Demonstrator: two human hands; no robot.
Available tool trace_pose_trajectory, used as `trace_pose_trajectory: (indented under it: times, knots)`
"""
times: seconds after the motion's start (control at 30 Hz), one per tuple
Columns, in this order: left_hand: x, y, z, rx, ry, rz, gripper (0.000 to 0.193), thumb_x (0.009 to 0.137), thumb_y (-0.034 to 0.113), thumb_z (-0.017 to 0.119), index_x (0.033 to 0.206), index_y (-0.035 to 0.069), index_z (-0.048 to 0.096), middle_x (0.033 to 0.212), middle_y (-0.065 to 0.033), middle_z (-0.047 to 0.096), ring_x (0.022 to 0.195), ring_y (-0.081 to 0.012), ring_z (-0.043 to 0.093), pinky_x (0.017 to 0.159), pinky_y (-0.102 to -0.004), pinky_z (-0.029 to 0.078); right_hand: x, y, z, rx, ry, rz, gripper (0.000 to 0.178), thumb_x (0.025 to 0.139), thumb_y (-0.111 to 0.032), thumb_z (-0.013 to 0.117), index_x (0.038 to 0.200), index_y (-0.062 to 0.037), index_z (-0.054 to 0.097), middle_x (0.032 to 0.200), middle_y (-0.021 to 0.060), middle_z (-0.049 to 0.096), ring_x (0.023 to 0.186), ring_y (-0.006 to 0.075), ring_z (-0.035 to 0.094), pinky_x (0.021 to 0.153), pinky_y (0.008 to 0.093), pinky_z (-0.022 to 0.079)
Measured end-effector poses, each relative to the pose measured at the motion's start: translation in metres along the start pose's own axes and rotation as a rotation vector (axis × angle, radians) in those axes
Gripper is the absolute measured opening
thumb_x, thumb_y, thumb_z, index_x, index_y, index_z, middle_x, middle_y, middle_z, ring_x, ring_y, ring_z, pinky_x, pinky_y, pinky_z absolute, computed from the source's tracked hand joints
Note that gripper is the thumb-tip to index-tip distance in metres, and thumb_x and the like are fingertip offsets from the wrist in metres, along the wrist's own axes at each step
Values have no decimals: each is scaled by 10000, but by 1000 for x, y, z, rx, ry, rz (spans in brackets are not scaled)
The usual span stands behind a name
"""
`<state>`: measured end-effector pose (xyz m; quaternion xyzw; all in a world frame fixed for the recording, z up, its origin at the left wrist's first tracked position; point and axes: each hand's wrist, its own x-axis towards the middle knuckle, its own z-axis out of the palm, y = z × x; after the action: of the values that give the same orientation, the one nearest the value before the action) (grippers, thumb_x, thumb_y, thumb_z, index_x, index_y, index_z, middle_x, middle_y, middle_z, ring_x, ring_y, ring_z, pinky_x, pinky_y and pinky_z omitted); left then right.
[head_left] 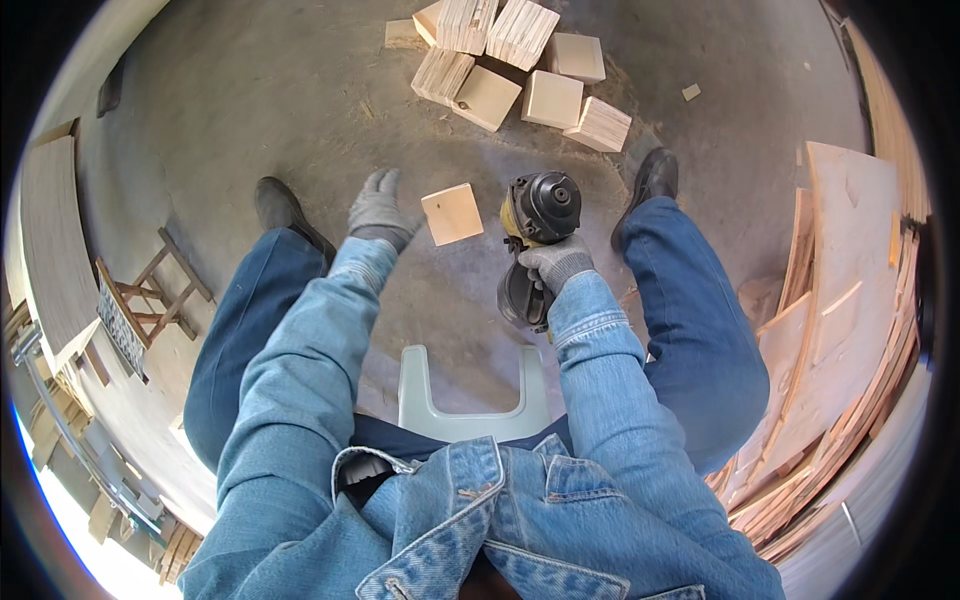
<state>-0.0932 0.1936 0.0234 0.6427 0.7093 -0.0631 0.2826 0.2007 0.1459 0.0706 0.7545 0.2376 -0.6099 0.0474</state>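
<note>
My right hand (558,262), in a grey glove, is wrapped round the handle of a nail gun (548,205). The tool has a black round cap, a yellow body and a round drum, and it is held between my knees. To its left my gloved left hand (382,210) reaches forward, fingers stretched out and nothing in them. Just right of that hand is a square piece of pale wood (453,214), apart from the fingers. I cannot tell whether this piece lies flat on the floor.
Ahead on the concrete floor (300,110) sits a pile of square wooden blocks (553,98), some layered. Below me is a pale plastic stool (415,390). Wooden sheets (840,250) lean at the right; a small wooden frame (160,290) and boards (60,230) stand left.
</note>
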Motion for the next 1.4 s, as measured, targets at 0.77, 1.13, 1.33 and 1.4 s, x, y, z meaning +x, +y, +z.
trace_pose_trajectory:
  times: [0.77, 1.13, 1.33, 1.4]
  knots:
    - [-191, -18, -280, -205, 456, 218, 573, 867, 319, 794, 1353, 75, 611, 1285, -161, 671, 1206, -284, 645, 1063, -389, 516, -86, 49, 45, -86, 213, -197, 177, 743, -118, 792, 850, 6, 725, 669, 90, 691, 555, 209, 649, 539, 348, 516]
    - [-171, -13, -293, -175, 349, 257, 621, 881, 390, 761, 1407, 120, 570, 1351, -140, 642, 1243, -319, 619, 1079, -434, 495, -121, 16, 63, -64, 141, -402, 157, 729, -54, 775, 850, 3, 693, 662, 84, 660, 547, 198, 624, 517, 335, 507]
    - [-169, -17, -292, -137, 274, 195, 622, 886, 374, 755, 1418, 119, 556, 1353, -139, 643, 1258, -322, 611, 1093, -439, 486, -108, 4, 72, -165, 105, -443, 161, 731, -60, 786, 850, -3, 694, 672, 87, 664, 568, 197, 634, 529, 342, 514]
    - [-165, -19, -291, -103, 274, 194, 623, 886, 377, 754, 1419, 122, 555, 1363, -136, 637, 1265, -318, 607, 1099, -437, 482, -105, -1, 77, -153, 107, -455, 159, 739, -39, 789, 844, 11, 680, 665, 98, 654, 546, 212, 622, 497, 350, 500]
